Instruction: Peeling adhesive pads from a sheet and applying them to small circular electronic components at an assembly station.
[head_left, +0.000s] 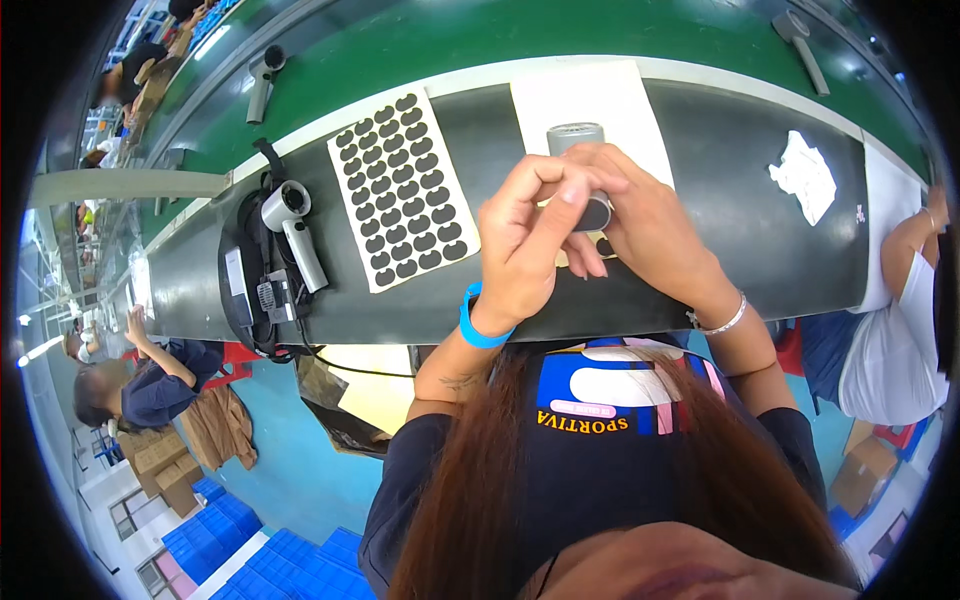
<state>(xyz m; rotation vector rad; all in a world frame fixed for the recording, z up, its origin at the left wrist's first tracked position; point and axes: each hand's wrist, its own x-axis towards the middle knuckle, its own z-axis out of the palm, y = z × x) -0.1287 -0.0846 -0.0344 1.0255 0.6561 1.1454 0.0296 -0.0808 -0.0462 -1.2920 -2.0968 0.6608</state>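
Note:
A grey hair dryer [575, 135] is between my two hands, above a pale sheet; its barrel shows beyond my fingers. A dark round end piece with a light rim [596, 214] shows between my palms. My left hand [525, 225] is closed at the dryer, its thumb bent over beside the dark piece. From the other side my right hand [650, 215] curls around the dryer. My fingers hide most of its body. A few dark stickers [604, 246] show on the sheet below my hands.
Left of my hands lies a cream sheet [405, 190] with rows of dark stickers. Beyond it, another grey hair dryer [305, 250] rests by a black bag-like item with a cable. Crumpled white paper [803, 178] lies right. More dryers [800, 50] sit on the green belt; people sit on both sides.

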